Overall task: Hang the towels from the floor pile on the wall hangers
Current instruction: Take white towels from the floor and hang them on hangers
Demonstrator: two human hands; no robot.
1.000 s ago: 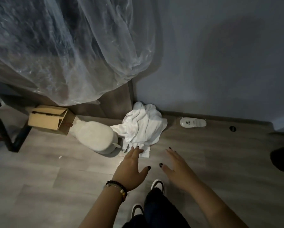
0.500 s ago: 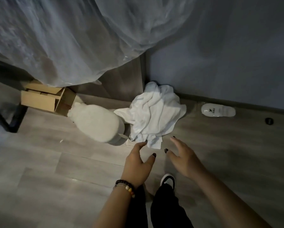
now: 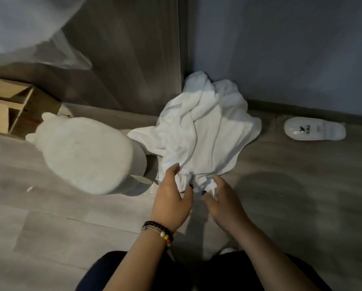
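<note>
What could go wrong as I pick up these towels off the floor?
The towels lie crumpled together, so lifting at the near edge, where the left hand and right hand are, may drag up several at once. One fold lies against the round white stool and could snag there.

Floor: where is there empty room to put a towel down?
Bare floor lies left of the hands, in front of the round stool. More lies right of the towels, in front of the slipper. The corner is crowded: towels, stool and box sit close together.
</note>
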